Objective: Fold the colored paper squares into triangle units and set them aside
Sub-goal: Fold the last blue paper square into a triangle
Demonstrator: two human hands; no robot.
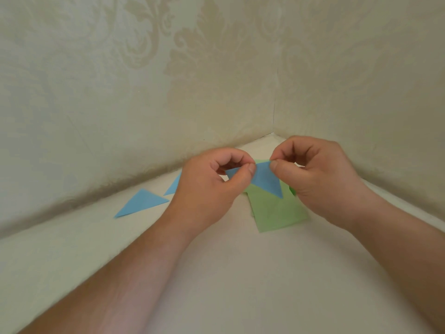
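Both hands hold a blue paper piece point(266, 180) in the air over the white table point(216, 273): the left hand point(212, 182) pinches its left end between thumb and forefinger, the right hand point(317, 169) pinches the top edge the same way. Light green squares point(277, 213) lie beneath; two finished blue triangles point(142, 202) rest to the left. The sheet looks featherlight, thin and easily creased, best taken at corners and edges with fingertips
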